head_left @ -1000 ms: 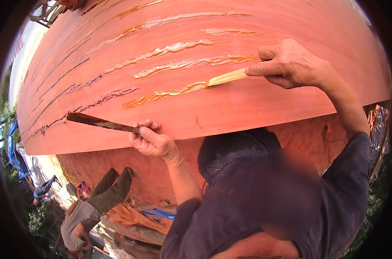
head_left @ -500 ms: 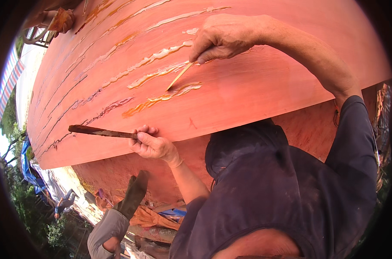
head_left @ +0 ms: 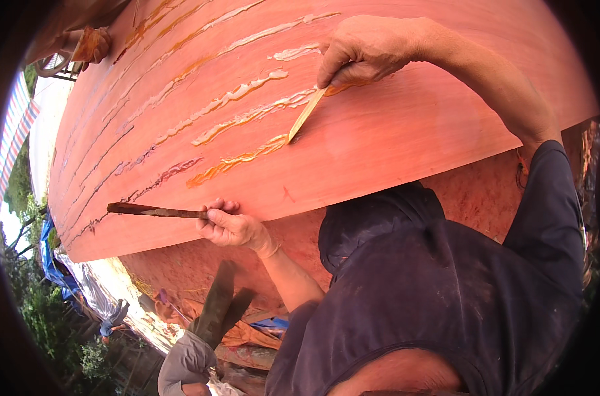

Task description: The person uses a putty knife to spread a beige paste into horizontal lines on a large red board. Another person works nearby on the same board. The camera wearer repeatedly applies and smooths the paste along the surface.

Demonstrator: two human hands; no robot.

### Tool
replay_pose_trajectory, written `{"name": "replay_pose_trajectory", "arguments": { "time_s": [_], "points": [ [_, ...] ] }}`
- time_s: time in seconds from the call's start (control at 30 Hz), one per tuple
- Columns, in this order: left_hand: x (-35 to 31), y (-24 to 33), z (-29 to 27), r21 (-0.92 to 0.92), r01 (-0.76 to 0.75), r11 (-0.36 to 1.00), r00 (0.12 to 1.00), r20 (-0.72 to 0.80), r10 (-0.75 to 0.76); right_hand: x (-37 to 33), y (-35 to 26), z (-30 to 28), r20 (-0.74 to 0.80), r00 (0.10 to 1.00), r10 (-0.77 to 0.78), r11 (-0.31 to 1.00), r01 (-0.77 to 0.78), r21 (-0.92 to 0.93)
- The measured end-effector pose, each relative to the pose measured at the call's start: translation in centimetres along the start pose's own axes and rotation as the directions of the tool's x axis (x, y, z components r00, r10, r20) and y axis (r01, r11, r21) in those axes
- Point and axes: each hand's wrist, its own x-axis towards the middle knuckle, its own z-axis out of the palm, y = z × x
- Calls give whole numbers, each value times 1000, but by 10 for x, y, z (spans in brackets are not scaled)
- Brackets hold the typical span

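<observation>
While the right hand, at upper centre right of the frame, pinches a pale wooden strip between thumb and fingers, the strip slants down to the centre, its tip at the right end of an orange paste streak; the left hand, just left of centre, has its fingers closed around the near end of a dark flat stick, which points to the left of the frame.

Beneath both tools spreads a broad, curved, salmon-red surface, smooth with faint grain, its lower edge crossing the middle of the frame; a small dark-red mark sits near that edge; darker seams run across its left part.

The setting is outdoors; greenery fills the lower left, a striped sheet hangs at upper left, and blue sheeting lies at the left.

Counted: two hands, two tools, one in each; at least five thick paste streaks, pale to orange; two other people, one in grey at lower left, one in blue farther left.
</observation>
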Motion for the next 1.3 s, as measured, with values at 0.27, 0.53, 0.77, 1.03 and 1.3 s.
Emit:
{"name": "replay_pose_trajectory", "arguments": {
  "time_s": [0.27, 0.53, 0.77, 1.03, 1.3],
  "points": [
    [1, 1, 0, -36, 2, 999, 1000, 4, -2, -63, -16, 27, -126, 988, 86, 966, -114, -234],
    [1, -2, -2, -64, 5, 998, 1000, 21, -4, -122, -51, 45, -341, 930, 136, 904, -258, -342],
    [2, -4, -3, -88, 21, 996, 999, 26, -19, -97, -58, 95, -486, 866, 118, 939, -256, -229],
    [2, -5, -5, -89, 13, 996, 999, 49, -9, -129, -73, 107, -475, 853, 216, 869, -389, -305],
    [2, -4, -4, -104, 14, 994, 999, 52, -9, -136, -80, 102, -575, 732, 365, 921, -375, 107]
  ]
}}
